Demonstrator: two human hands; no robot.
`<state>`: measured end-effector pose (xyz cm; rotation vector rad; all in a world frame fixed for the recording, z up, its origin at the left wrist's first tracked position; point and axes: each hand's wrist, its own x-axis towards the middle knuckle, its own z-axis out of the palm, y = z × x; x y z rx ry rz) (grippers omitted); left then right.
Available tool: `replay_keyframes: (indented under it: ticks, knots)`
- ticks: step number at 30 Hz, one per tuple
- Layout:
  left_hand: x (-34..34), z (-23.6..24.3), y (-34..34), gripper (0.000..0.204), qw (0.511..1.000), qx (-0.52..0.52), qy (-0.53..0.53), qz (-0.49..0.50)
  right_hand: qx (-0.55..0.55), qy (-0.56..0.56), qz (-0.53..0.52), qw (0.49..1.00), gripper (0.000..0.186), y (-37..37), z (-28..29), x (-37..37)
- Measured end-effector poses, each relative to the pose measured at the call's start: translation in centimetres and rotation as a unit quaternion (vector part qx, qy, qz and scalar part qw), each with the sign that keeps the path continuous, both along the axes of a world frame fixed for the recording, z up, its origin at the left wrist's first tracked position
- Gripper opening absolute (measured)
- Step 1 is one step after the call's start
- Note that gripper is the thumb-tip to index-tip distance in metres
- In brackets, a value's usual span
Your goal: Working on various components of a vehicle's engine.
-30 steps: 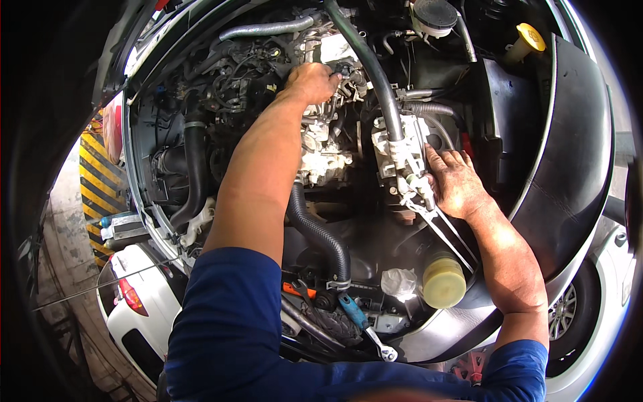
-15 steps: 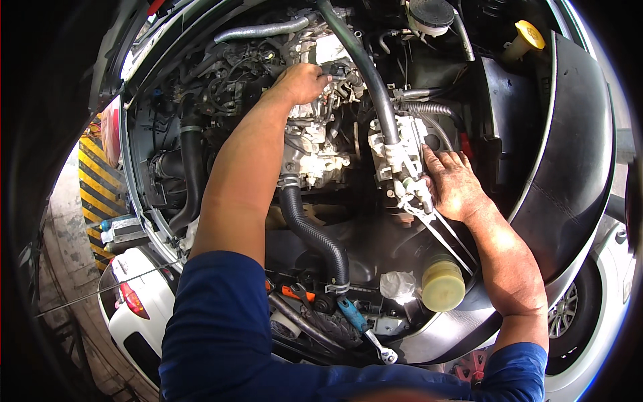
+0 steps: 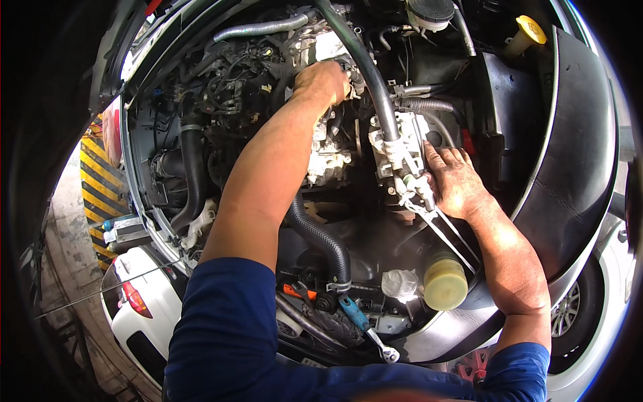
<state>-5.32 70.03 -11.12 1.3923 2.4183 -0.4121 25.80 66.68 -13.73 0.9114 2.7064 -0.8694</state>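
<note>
The left hand (image 3: 323, 82) is positioned at the engine (image 3: 328, 164), above and to the left of the pale metal bracket (image 3: 407, 144); its fingers are curled, but their tips are hidden, so what they hold cannot be determined. The right hand (image 3: 459, 184) rests against the bracket's right side, fingers extended and slightly parted, thumb obscured, grip indeterminable. Below the bracket lie the blue-handled ratchet (image 3: 355, 313), to the left, and the yellowish container (image 3: 446, 285), to the right.
</note>
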Motion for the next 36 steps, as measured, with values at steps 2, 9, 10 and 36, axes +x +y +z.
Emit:
replay_keyframes:
  ticks: [2,9,10,36]
  knots:
    - [0.2,0.1,0.5,0.031,0.999,0.002,-0.022,0.042,0.010,-0.004,-0.003,1.000,0.061,0.1,-0.3,0.5]
    - [-0.6,-0.1,0.6,0.031,0.998,-0.059,-0.013,-0.010,0.008,0.022,0.003,1.000,0.061,0.1,-0.5,0.0]
    - [0.2,0.3,0.5,0.031,0.999,-0.027,-0.026,0.031,0.003,0.017,0.001,1.000,0.061,0.1,-0.4,0.0]
    - [-3.1,-0.9,-1.0,0.034,0.999,0.012,-0.034,-0.034,0.009,0.028,0.023,0.999,0.065,0.3,-1.1,0.2]
